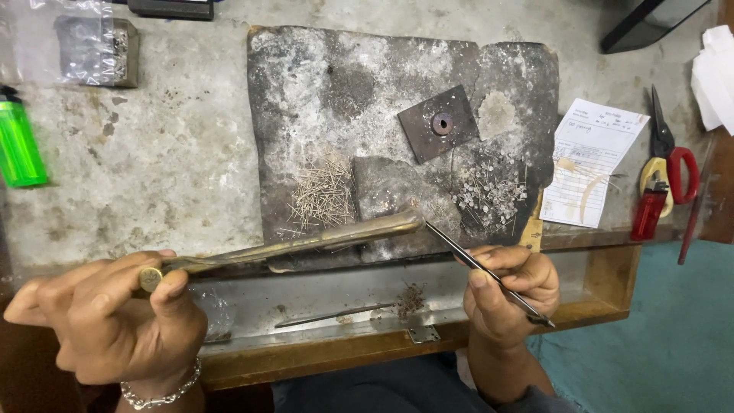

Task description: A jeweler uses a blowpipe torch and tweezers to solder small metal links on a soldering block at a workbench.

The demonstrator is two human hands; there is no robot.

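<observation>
A clear plastic bag (69, 34) is lying at eleven o'clock, and a white printed slip (592, 157) at three o'clock beside red-handled scissors (673, 164). A green lighter (19, 141) is standing at nine o'clock. Thin pins (321, 195) are heaped on the scorched slab (329, 84). A long brass pipe (306, 243) is being pinched in the left hand (115, 321), its tip resting over the slab's lower edge; tweezers (478, 268) are being gripped by the right hand (508, 294), their tip meeting the pipe's end.

Even, fairly bright light falls from above on the grey worktop (176, 160), with soft, short shadows. The brass pipe (306, 243) shows a mild sheen. Focus is sharp at centre; the corners soften slightly, and the plastic bag (65, 38) glares faintly.
</observation>
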